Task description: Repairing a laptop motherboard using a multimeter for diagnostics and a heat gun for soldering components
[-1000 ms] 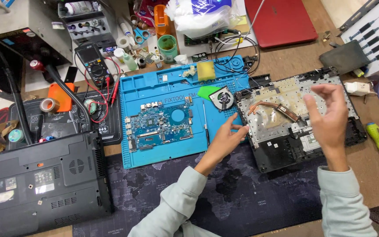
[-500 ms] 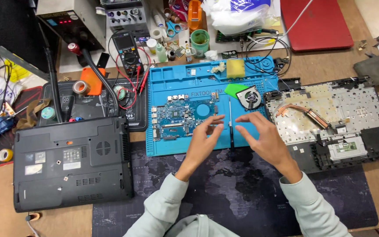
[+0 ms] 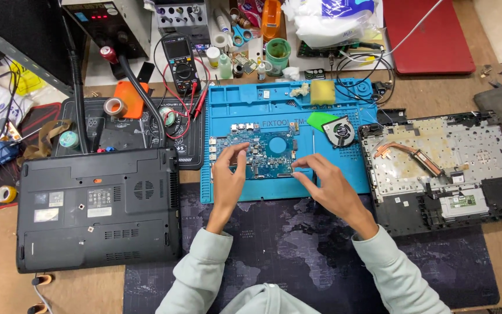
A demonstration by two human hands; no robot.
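Note:
A blue laptop circuit board (image 3: pixel 265 152) lies on a blue silicone work mat (image 3: pixel 344 168). My left hand (image 3: pixel 228 174) rests on the board's left side with the fingers pinching its near-left edge. My right hand (image 3: pixel 326 183) reaches to the board's near-right corner, fingertips touching that edge. Right of the board on the mat sit a small round cooling fan (image 3: pixel 340 131) and a green plastic pick (image 3: pixel 321 120).
An opened laptop base (image 3: pixel 443 168) with a copper heat pipe (image 3: pixel 408 154) lies at the right. A closed black laptop (image 3: pixel 97 209) lies bottom up at the left. A multimeter (image 3: pixel 181 61), tape rolls, bottles and a red laptop lid (image 3: pixel 431 35) crowd the back.
Both hands have come from the opened laptop base at the right over to the blue mat and now hold the circuit board's near edge. The camera view has shifted left.

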